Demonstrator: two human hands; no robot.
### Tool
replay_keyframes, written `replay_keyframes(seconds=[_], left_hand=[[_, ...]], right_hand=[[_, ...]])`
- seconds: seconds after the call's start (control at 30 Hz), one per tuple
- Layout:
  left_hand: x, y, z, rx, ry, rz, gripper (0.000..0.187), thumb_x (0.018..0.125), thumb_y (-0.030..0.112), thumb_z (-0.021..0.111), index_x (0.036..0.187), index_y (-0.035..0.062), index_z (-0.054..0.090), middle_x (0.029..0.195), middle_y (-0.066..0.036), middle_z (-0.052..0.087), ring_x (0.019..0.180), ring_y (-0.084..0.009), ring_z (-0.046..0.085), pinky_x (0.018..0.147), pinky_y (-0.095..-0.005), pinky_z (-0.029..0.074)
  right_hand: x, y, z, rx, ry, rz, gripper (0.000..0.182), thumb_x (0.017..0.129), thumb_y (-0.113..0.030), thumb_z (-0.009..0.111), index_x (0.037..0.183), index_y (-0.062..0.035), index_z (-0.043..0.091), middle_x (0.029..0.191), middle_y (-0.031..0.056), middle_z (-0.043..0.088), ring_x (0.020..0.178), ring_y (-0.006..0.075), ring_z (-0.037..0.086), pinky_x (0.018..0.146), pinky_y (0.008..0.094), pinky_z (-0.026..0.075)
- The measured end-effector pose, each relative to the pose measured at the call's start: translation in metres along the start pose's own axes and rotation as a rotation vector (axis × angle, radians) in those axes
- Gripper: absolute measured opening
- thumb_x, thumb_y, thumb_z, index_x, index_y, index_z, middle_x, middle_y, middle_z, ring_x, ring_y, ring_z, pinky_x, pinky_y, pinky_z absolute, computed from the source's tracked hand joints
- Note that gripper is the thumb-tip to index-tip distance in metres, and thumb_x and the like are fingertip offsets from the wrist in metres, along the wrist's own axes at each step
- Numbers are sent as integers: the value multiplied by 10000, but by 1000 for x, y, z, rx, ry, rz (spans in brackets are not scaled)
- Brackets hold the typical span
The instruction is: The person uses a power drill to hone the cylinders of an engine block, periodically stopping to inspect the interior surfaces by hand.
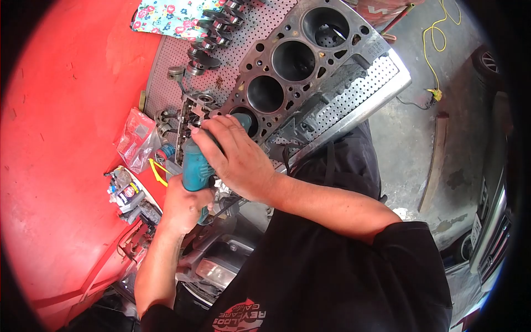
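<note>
Both of my hands are on a teal power drill. My left hand wraps round its handle at the lower end. Over the tool's upper side lies my right hand, its fingers curled across the body and hiding part of it. A teal part of the tool shows past my fingertips at the nearest bore of the engine block. The block has a row of several round cylinder bores in its flat top face. What the tool's working end touches is hidden.
The block rests on a perforated metal bench. Left of it are a crankshaft, a floral cloth, a piston, engine parts and a plastic bag. A yellow cord lies on the floor at right, near a car.
</note>
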State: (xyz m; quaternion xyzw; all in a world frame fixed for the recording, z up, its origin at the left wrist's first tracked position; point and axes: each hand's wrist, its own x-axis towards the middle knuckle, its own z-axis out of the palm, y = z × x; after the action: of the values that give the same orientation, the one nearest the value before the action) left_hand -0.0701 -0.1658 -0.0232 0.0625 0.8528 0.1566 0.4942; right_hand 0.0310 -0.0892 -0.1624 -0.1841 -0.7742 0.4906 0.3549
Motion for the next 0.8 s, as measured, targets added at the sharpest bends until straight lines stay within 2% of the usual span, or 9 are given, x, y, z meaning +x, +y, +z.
replay_keyframes(seconds=[0.13, 0.7, 0.8], left_hand=[[-13, 1, -6, 16, 28, 15, 74, 769, -8, 629, 840, -11, 650, 699, -38, 637, 634, -140, 609, 597, -314, 489], [-64, 21, -27, -62, 82, -20, 124, 764, -16, 599, 871, -20, 662, 743, -45, 651, 639, -139, 591, 604, -299, 479], [-68, 19, -32, -43, 98, -54, 344, 668, -4, 617, 1007, -50, 657, 782, -94, 658, 621, -199, 630, 609, -326, 532]], right_hand=[[6, -11, -4, 51, 26, -21, 681, 826, -65, 664, 1465, -27, 433, 1318, 238, 521, 1236, 449, 555, 1111, 578, 453], [24, -49, -7, 126, 33, -77, 615, 866, -179, 652, 1457, -113, 492, 1288, 218, 533, 1183, 434, 565, 1038, 558, 496], [28, -53, -10, 134, 22, -84, 607, 869, -191, 653, 1453, -133, 500, 1285, 215, 536, 1176, 425, 569, 1024, 548, 504]])
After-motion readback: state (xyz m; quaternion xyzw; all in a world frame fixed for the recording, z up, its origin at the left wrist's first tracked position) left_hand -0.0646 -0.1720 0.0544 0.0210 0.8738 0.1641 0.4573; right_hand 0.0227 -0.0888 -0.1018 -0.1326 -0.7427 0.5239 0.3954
